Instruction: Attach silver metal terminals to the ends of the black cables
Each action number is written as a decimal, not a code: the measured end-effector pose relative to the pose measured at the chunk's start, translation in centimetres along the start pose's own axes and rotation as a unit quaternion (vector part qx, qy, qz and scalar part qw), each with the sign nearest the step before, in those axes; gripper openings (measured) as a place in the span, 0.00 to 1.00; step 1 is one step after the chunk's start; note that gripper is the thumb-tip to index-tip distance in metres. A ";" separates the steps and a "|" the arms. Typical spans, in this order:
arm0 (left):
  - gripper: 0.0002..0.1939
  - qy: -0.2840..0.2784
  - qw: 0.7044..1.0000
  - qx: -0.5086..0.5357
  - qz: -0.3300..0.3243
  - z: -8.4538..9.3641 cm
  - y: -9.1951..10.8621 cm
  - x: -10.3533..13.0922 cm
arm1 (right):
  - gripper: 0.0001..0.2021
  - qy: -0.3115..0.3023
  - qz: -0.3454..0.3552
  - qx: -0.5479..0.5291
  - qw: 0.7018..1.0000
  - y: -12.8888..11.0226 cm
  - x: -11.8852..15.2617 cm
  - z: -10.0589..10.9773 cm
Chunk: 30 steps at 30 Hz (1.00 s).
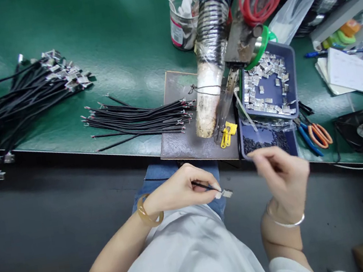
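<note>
My left hand (189,186) is closed around a thin black cable (204,186). Just past the fingertips, a silvery metal connector (227,192) shows at the cable's end. Off to the right, my right hand (282,173) is closed in a pinch at the front edge of a tray of small black pieces (264,137); whatever its fingertips may hold is too small or hidden to make out. Behind that tray stands a blue-grey bin (289,63) of metal connector shells (263,72). On the green bench (111,41) lies a row of short black cables (137,117) with stripped ends.
A foil-wrapped duct (209,49) hangs over a dark board (179,143), beside a yellow clip-like tool (228,134). Blue-handled pliers (308,138) and orange-handled scissors (320,134) lie right of the trays. Cables with connectors (33,90) are heaped at left. A jar (181,28) stands behind.
</note>
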<state>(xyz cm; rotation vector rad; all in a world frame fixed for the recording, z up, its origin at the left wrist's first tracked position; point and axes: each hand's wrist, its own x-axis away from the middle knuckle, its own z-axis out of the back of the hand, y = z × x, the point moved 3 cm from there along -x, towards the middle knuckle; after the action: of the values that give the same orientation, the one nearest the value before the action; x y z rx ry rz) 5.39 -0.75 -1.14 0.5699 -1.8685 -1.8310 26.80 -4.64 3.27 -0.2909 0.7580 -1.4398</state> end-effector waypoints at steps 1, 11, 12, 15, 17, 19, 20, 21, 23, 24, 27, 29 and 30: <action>0.06 -0.011 1.000 0.006 0.000 0.0 0.0 0.0 | 0.07 0.035 -0.016 0.055 0.998 1.1 -0.5 0.7; 0.06 0.059 0.983 0.170 0.023 -0.4 0.2 -2.0 | 0.08 -0.057 -0.078 0.147 0.984 9.0 -5.0 0.2; 0.07 0.078 0.980 0.184 0.023 -0.3 0.1 -2.1 | 0.10 -0.070 -0.085 0.122 0.986 8.9 -4.8 0.2; 0.11 0.130 0.969 0.209 0.032 -0.2 -0.5 -2.2 | 0.12 -0.064 -0.100 0.088 0.989 8.2 -3.9 0.1; 0.13 0.166 0.961 0.220 0.038 -0.2 -1.0 -2.2 | 0.10 0.006 -0.103 0.087 0.991 7.2 -3.1 0.1; 0.13 0.196 0.953 0.227 0.039 -0.3 -1.1 -2.3 | 0.08 0.109 -0.105 0.042 0.988 5.8 -2.2 0.2; 0.13 0.209 0.951 0.225 0.037 -0.3 -1.1 -2.3 | 0.07 0.161 -0.106 -0.005 0.981 4.9 -1.7 0.2; 0.12 0.220 0.950 0.220 0.034 -0.3 -1.1 -2.4 | 0.06 0.202 -0.105 -0.059 0.972 4.0 -1.2 0.2; 0.10 0.240 0.950 0.198 0.024 -0.4 -0.9 -2.5 | 0.05 0.233 -0.092 -0.153 0.956 2.1 -0.4 -0.2; 0.09 0.253 0.950 0.184 0.018 -0.4 -0.7 -2.6 | 0.05 0.217 -0.085 -0.192 0.953 1.2 -0.1 -0.6; 0.07 0.296 0.946 0.128 0.005 -0.6 -0.4 -2.6 | 0.03 0.113 -0.080 -0.256 0.957 -0.6 0.7 -2.2; 0.06 0.311 0.947 0.084 0.002 -0.8 -0.3 -2.5 | 0.01 0.071 -0.091 -0.251 0.961 -1.1 1.1 -3.4; 0.06 0.313 0.948 0.062 -0.002 -0.9 -0.3 -2.5 | 0.02 0.064 -0.096 -0.239 0.964 -1.1 1.2 -3.9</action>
<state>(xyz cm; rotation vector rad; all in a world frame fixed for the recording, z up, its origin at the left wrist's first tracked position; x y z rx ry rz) 7.95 -0.03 -1.52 1.0541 -1.5381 -1.3160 23.40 -4.97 0.69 -0.6614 1.2123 -1.4509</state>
